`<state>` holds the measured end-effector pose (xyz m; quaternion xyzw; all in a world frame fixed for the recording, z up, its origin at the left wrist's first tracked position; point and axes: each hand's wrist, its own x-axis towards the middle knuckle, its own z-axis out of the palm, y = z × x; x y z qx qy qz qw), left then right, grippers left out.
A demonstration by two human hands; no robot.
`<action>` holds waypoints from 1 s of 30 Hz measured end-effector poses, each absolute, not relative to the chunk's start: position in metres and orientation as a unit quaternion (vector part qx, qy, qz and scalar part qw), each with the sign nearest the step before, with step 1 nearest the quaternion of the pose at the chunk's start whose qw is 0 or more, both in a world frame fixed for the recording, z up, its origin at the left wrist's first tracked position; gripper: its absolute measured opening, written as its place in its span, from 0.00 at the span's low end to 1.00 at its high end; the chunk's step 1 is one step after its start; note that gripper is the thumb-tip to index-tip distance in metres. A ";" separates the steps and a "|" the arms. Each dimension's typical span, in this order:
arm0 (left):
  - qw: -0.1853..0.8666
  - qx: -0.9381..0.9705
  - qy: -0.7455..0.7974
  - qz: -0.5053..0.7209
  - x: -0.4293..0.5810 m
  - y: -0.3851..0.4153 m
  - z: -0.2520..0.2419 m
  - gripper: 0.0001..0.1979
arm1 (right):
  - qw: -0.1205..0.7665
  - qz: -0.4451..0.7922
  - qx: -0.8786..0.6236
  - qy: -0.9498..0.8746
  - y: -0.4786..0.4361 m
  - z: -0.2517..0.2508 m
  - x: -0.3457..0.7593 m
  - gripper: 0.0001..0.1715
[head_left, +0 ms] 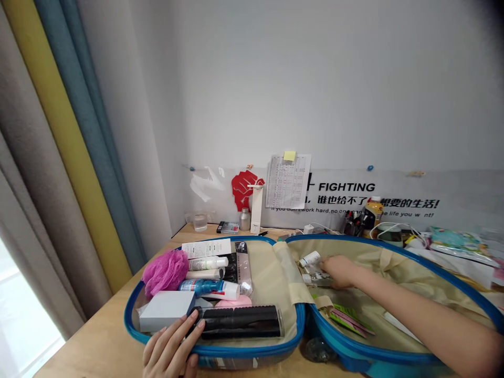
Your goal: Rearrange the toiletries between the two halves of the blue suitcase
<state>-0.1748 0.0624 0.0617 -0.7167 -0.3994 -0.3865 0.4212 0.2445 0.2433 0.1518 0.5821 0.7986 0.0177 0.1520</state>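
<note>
A blue-rimmed suitcase (260,347) lies open on the table, its two halves side by side. My left hand (173,344) rests over the front rim of the left half, fingers stretched, fingertips at the end of a black ribbed case (240,321). Beside that hand is a pale grey box (167,311). Inside the right half, my right hand (340,271) reaches down with curled fingers at a small clear-and-white package (318,279); its fingertips are partly hidden. A small white bottle (310,259) lies just left of it. Green and pink packets (350,320) lie nearer the front.
The left half also holds a pink bath puff (166,272), a white tube (226,290), a blue bottle (197,285) and a white box (207,248). Behind stand a silver jar (244,219), a drink bottle (372,214) and pens (353,224). Curtains (74,136) hang at left.
</note>
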 end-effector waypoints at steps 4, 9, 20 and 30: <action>0.427 -0.717 -0.397 -0.381 -0.174 0.064 0.066 0.29 | 0.131 -0.026 0.594 0.793 0.244 0.169 0.254 0.20; 0.429 -0.719 -0.395 -0.378 -0.174 0.063 0.066 0.29 | 0.052 -0.133 0.601 0.786 0.235 0.209 0.272 0.11; 0.392 -0.722 -0.405 -0.400 -0.177 0.061 0.057 0.28 | 0.015 -0.205 0.425 0.881 0.175 0.234 0.126 0.25; 0.402 -0.719 -0.406 -0.396 -0.176 0.062 0.059 0.28 | 0.128 -0.254 0.364 0.887 0.180 0.194 0.045 0.30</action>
